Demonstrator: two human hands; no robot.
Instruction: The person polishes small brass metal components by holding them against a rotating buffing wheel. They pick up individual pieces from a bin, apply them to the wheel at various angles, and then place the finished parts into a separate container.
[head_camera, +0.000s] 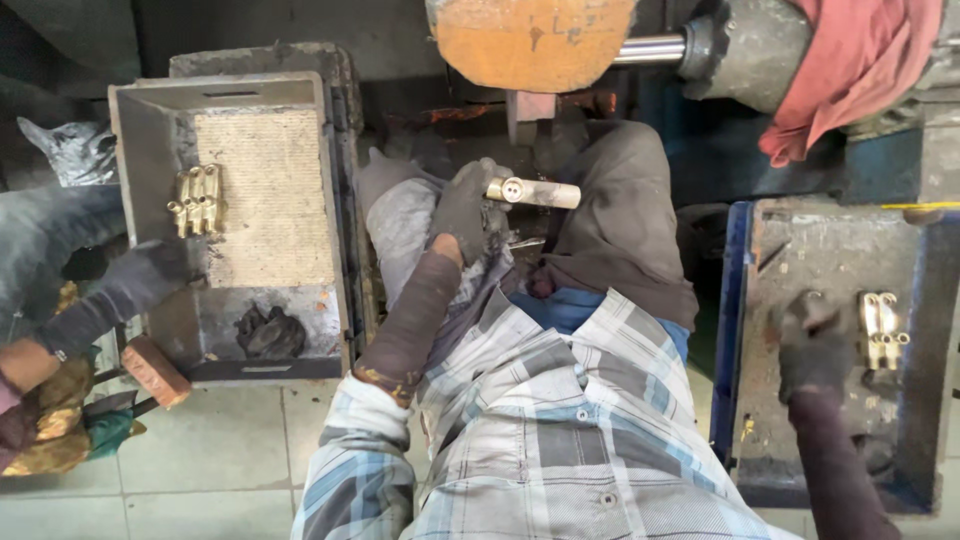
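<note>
Shiny brass fitting (532, 192); matt, grimy metal tray (140, 130); rough woven mat (265, 195).

A: Brass fitting (532, 192), upper centre of frame. Short tube, dull yellow, lying level, long axis left to right. Two small round holes show near its left end.

B: Held?

A: Yes. The left hand (466, 208), in a dark glove, grips the left end; the right end sticks out free, paler and dusty.

B: And the right hand (812, 345)?

A: Lower right of frame, also dark-gloved, resting in the grey metal tray (800, 240). Just beside it, to the right, lie brass pieces (880, 328), a small cluster side by side, ends toward the bottom of frame. Touching them? Cannot tell.
</note>
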